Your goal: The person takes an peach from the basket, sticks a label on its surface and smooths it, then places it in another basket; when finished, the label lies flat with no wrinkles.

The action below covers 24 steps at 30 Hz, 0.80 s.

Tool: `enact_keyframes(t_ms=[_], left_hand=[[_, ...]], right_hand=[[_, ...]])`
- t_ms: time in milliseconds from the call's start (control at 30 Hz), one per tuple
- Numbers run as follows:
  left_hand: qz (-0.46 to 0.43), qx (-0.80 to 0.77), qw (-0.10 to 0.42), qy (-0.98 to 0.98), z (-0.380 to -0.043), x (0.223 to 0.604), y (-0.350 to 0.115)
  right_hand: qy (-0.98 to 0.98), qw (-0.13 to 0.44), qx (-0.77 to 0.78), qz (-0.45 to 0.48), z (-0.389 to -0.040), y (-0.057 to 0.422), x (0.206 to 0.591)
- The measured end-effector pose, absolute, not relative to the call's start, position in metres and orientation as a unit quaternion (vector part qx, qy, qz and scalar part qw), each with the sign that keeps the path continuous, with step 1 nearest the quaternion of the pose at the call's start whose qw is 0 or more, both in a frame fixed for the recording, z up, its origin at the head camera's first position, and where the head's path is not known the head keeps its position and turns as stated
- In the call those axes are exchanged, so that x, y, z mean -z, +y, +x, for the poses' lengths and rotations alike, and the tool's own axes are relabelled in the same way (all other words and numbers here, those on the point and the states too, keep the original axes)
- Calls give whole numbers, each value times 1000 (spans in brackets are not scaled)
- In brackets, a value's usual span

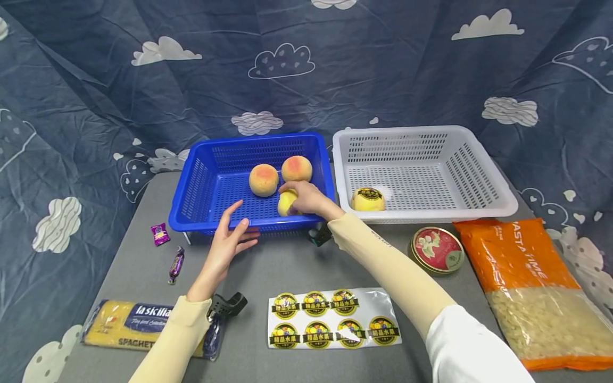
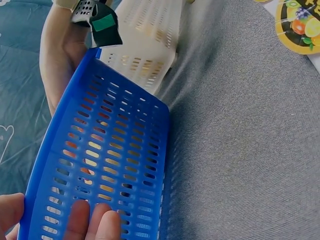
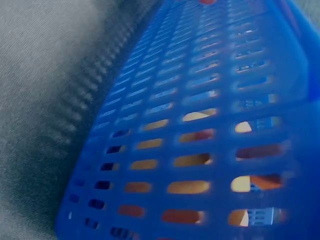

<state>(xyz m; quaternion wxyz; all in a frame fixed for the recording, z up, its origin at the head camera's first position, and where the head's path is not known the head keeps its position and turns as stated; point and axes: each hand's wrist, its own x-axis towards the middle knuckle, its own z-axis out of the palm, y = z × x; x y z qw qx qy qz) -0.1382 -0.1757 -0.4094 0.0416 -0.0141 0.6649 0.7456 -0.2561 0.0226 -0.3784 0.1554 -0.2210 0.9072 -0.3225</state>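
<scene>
Head view: by the fingers of the right hand (image 1: 310, 198), a yellow fruit (image 1: 286, 203) is being gripped inside the blue basket (image 1: 230, 194), toward 4 o'clock. At the basket's 7 o'clock edge, the left hand (image 1: 229, 243) is being held with fingers spread. From the gripped fruit, one peach (image 1: 263, 180) is being seen at 10 o'clock, another peach (image 1: 297, 168) at 12. At the basket's 3 o'clock, a white basket (image 1: 412, 186) is being seen.

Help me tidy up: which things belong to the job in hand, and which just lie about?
Likely in use:
yellow fruit, held by the right hand
blue basket, left hand at its rim
two peaches
white basket with labelled fruit
sticker sheet

Apparently just lying about:
spaghetti pack
two purple candies
round tin
pasta bag
</scene>
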Motion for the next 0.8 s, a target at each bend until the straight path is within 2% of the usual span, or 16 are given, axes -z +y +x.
enact_keyframes(t_ms=[367, 567, 800], left_hand=[[-15, -743, 42, 668, -139, 410, -176], [-13, -740, 39, 671, -139, 409, -176], [24, -744, 17, 667, -144, 428, -182]], right_hand=[[857, 65, 450, -243, -250, 44, 357], [780, 83, 558, -271, -235, 71, 333], [781, 95, 561, -259, -199, 106, 321]])
